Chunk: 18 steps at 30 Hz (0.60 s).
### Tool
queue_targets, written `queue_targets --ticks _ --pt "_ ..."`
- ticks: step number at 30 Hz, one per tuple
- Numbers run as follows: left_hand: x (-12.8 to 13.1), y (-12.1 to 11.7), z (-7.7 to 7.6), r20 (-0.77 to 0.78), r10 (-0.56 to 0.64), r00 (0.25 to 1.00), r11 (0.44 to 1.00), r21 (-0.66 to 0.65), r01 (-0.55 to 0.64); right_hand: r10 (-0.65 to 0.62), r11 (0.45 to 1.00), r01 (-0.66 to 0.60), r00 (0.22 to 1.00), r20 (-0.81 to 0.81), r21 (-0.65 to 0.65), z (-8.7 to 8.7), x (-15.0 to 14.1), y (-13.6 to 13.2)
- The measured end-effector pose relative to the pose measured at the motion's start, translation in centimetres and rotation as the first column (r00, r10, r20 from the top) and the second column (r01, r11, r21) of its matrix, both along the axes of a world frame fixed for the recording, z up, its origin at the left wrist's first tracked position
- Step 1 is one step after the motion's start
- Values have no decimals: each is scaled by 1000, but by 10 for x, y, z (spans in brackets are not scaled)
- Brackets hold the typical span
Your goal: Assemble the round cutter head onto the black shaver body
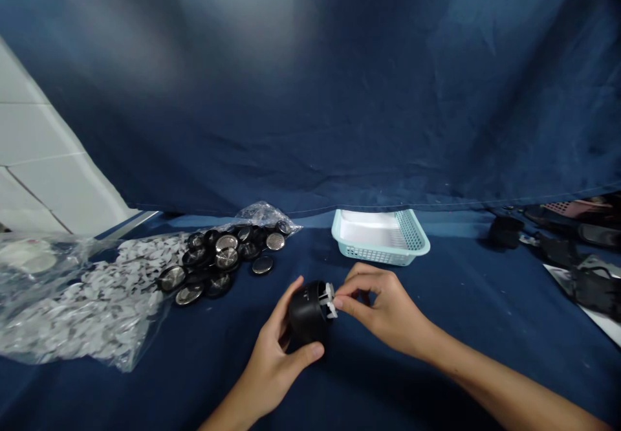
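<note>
My left hand (274, 360) is wrapped round a black rounded housing (308, 314), holding it tilted with its end toward the right. At that end sits a small white plastic piece with blades (328, 300). The thumb and fingers of my right hand (376, 298) pinch this white piece against the housing; whether it is seated inside I cannot tell. To the left lies a pile of round black-rimmed caps with metal mesh faces (226, 258). Beside the pile, a clear plastic bag (116, 347) holds many similar white pieces.
A light blue plastic basket (383, 254) with a white lining stands at the back. Black items (504, 232) and a white sheet (601, 314) lie at the far right. A dark blue curtain (310, 94) hangs behind the blue-covered table (436, 386).
</note>
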<state>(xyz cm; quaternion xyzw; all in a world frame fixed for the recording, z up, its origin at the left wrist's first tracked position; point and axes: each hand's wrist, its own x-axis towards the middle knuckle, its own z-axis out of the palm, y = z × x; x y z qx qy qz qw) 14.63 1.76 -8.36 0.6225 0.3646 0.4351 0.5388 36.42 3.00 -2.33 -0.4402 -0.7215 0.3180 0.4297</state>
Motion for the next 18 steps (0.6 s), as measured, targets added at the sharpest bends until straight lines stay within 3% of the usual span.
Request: queue_targets --ticks 7,14,18 --pt "3 -2 1 -56 51 997 998 45 -48 -9 1000 9 999 -31 -11 0 -1 -1" --pt "0 -4 -11 -133 175 975 973 177 -150 33 993 -41 996 -77 -110 1 1 0" --pt "5 -7 -8 -88 164 983 982 113 -154 56 986 -70 994 -98 -150 3 1 2"
